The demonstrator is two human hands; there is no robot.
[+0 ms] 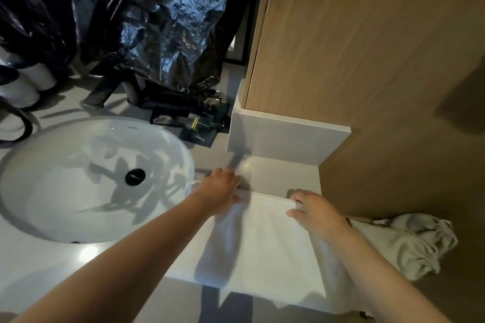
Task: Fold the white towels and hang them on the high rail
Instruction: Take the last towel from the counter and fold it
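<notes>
1. Towel [265, 244] lies flat on counter [283, 173], right of sink [86, 181], near edge overhanging.
2. Left hand [220, 187] pinches far-left corner.
3. Right hand [312, 208] pinches far-right edge.

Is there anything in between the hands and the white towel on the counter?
No. Both hands are already on the white towel: the left hand and the right hand each hold its far edge on the counter. The high rail isn't in view, so that path can't be judged.
</notes>
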